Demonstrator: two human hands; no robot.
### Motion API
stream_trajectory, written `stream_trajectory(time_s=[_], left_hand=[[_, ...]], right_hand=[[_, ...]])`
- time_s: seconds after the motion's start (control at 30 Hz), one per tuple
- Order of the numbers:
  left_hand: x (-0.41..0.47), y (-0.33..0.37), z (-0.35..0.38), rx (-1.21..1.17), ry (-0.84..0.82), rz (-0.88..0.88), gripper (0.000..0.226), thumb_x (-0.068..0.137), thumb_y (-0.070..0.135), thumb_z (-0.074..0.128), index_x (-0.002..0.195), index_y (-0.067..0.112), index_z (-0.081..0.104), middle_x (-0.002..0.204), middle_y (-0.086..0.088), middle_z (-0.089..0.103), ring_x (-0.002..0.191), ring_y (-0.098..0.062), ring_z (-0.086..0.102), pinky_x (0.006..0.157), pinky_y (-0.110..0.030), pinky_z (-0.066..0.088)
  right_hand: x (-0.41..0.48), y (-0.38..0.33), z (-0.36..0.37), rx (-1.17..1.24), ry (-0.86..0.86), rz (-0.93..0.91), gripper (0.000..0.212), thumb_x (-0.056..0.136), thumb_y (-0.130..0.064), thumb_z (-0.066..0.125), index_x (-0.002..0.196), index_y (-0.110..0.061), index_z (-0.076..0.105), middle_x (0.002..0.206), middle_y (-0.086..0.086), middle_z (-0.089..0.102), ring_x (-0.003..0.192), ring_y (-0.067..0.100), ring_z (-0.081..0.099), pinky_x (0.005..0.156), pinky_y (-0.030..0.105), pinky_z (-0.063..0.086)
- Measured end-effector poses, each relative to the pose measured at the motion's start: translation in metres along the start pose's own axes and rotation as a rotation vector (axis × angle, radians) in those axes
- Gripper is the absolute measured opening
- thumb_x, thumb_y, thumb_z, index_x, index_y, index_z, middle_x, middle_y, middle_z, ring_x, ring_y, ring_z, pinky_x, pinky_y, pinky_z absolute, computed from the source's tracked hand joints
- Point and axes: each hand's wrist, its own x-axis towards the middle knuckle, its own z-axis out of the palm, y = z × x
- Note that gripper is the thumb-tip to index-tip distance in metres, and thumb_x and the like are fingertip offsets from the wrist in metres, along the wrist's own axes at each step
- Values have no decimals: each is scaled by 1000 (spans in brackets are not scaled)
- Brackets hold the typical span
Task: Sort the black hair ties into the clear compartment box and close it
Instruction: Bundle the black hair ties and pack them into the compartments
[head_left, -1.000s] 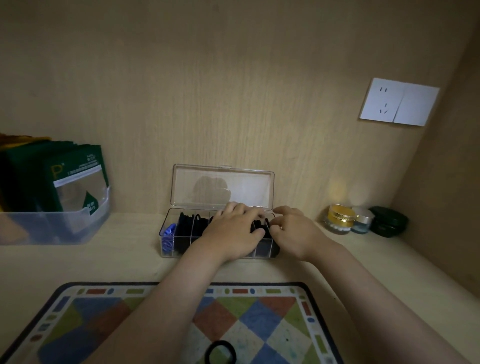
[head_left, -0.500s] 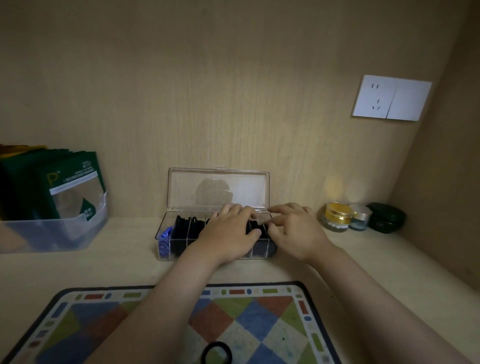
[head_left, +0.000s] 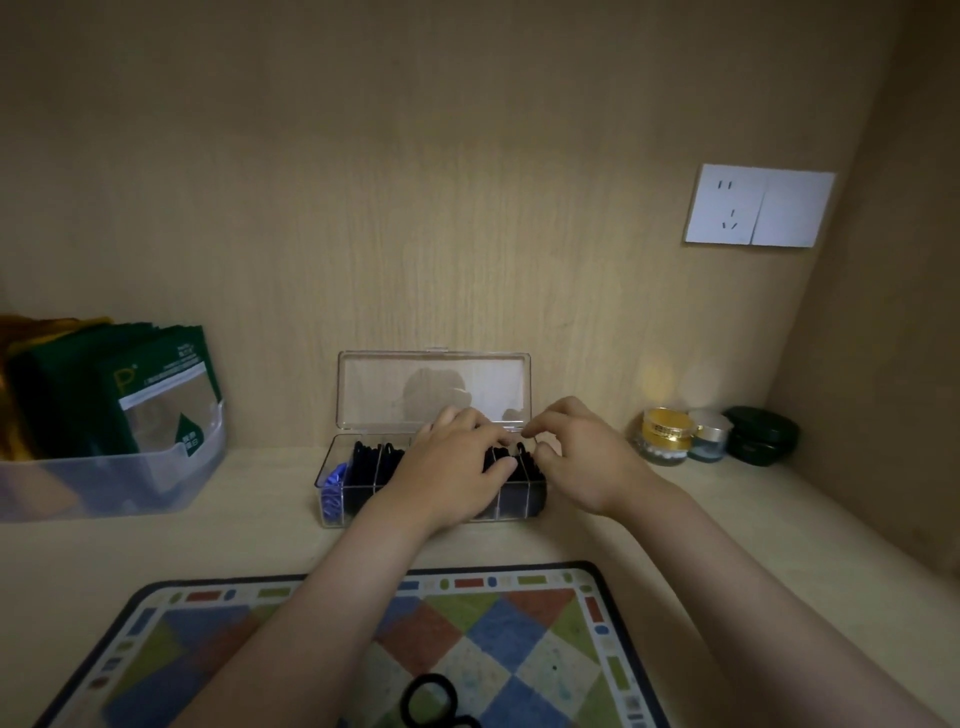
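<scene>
The clear compartment box sits at the back of the shelf, its lid open and upright against the wall. Black hair ties fill its left-middle compartments. My left hand lies flat over the middle of the box, fingers pressing on the ties and hiding those compartments. My right hand is at the box's right end, with its curled index finger and thumb pinching a black hair tie over the right compartment. Loose black hair ties lie on the mat at the bottom edge.
A chequered mat covers the front of the shelf. Blue items fill the box's leftmost compartment. A plastic bin of green packets stands at the left. Small jars and a dark round case stand at the right corner.
Both hands stay over the box. My right hand's fingers have curled more tightly at the right compartment. The view has shifted slightly, so the box appears a little lower.
</scene>
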Motion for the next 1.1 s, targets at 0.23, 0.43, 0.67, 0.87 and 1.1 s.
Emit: stream_trajectory(time_s=[0.23, 0.43, 0.67, 0.87, 1.1], left_hand=[[-33, 16, -41, -61, -73, 18, 5, 94, 30, 55, 90, 33, 57, 84, 11, 60, 77, -6, 54, 64, -25, 43], [-85, 20, -55, -114, -328, -124, 10, 87, 25, 56, 82, 30, 63, 76, 12, 61, 71, -5, 57, 74, -28, 50], [-134, 23, -47, -156, -494, -195, 14, 81, 26, 65, 92, 27, 73, 89, 7, 73, 79, -8, 66, 74, -22, 52], [-151, 21, -46, -102, -458, -164, 10, 85, 19, 68, 87, 28, 72, 82, 11, 68, 73, 0, 59, 64, -11, 44], [-162, 17, -59, -285, -450, -235, 10, 93, 17, 64, 94, 26, 67, 87, 8, 67, 76, -5, 63, 71, -21, 53]], right_hand=[[-19, -33, -23, 207, -81, -93, 16, 92, -17, 58, 97, -24, 71, 92, -7, 66, 77, 4, 59, 71, 22, 50], [-53, -56, -16, 273, -411, -144, 6, 87, -19, 69, 88, -23, 73, 78, -11, 67, 66, -1, 58, 64, 13, 45], [-89, -74, -1, 244, -655, -136, 8, 84, -23, 74, 91, -21, 78, 77, -11, 71, 71, 4, 63, 67, 18, 51], [-105, -84, -3, 219, -746, -152, 15, 78, -22, 76, 92, -28, 77, 84, -12, 71, 79, 3, 61, 79, 26, 53], [-111, -88, 5, 131, -633, -202, 15, 78, -24, 81, 93, -27, 79, 85, -14, 73, 81, 2, 64, 84, 27, 54]])
